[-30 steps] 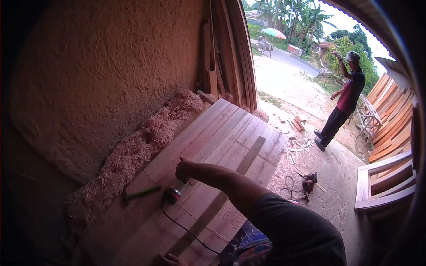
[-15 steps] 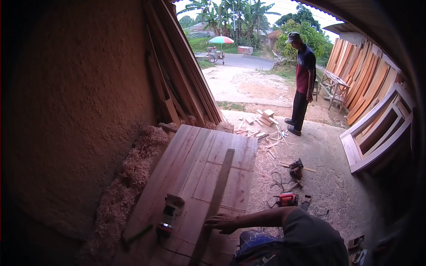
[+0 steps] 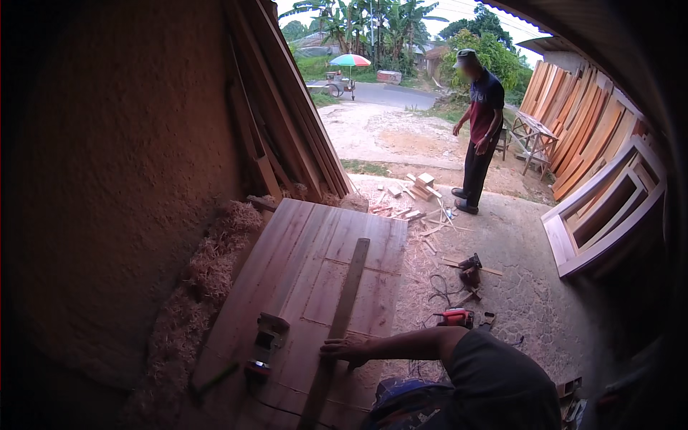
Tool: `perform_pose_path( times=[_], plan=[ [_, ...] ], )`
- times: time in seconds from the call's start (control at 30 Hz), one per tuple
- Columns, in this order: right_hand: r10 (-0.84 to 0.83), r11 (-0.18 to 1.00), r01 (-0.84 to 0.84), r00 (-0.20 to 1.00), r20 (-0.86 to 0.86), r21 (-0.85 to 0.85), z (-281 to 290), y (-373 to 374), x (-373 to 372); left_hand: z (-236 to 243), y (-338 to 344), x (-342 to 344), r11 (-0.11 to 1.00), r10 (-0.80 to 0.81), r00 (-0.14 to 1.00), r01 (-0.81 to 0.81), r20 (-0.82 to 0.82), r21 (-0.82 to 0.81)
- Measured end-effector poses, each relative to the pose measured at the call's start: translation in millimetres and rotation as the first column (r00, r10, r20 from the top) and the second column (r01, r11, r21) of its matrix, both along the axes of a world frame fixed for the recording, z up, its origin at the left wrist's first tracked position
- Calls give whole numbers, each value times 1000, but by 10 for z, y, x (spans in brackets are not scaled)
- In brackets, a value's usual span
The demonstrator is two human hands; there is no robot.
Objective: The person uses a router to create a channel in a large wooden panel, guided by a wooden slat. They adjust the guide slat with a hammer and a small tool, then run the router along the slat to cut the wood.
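Observation:
My right hand (image 3: 347, 350) lies across a long, narrow wooden batten (image 3: 349, 287). Its fingers are stretched over the batten's left edge, and the forearm reaches in from the right. Beneath the batten is a wide panel of joined reddish boards (image 3: 287, 229), with shavings along some of its joints. To the left of the hand, an electric planer (image 3: 269, 344) rests on the panel with its cord trailing toward the lower edge. Beside it, near the panel's left edge, lies a thin green-topped tool (image 3: 217, 378), too dark to make out. My left hand is not in view.
Curly shavings (image 3: 226, 244) are heaped between panel and wall. Tall planks (image 3: 276, 107) lean at the left. On the floor at right lie a red power tool (image 3: 455, 317), a dark power tool (image 3: 469, 269) and offcuts (image 3: 423, 188). A person (image 3: 481, 129) stands beyond, near a wooden frame (image 3: 609, 208).
The view has shifted a little, so most things sit slightly further left. My right hand stays on the batten. The standing person has turned and raised their forearms.

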State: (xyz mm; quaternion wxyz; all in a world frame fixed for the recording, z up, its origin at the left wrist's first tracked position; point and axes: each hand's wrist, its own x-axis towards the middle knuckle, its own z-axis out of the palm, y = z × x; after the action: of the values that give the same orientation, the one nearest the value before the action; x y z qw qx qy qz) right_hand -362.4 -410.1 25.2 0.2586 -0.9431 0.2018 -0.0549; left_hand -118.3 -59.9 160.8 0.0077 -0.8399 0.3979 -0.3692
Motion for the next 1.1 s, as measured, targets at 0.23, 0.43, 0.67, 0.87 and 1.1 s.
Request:
perform_pose_path(
  times=[0.23,0.43,0.67,0.87,1.1],
  plan=[
    [-16,997,27,990,-140,77,51,17,123,-416,85,67,999,2,1000,-3,7,37],
    [-29,999,30,994,-102,11,195,-145,-37,-1509,99,294,952,125,821,-258,-557,-166],
    [22,999,-23,998,-56,-23,408,-54,302,-1287,171,424,944,-30,768,-189,-640,-271],
    [-14,994,-10,976,-218,-110,595,-141,279,-1131,207,373,975,-219,706,133,-674,-177],
    [91,968,-156,948,-306,-195,689,-261,376,-1070,195,641,971,-165,476,234,-864,-57]
  ],
)
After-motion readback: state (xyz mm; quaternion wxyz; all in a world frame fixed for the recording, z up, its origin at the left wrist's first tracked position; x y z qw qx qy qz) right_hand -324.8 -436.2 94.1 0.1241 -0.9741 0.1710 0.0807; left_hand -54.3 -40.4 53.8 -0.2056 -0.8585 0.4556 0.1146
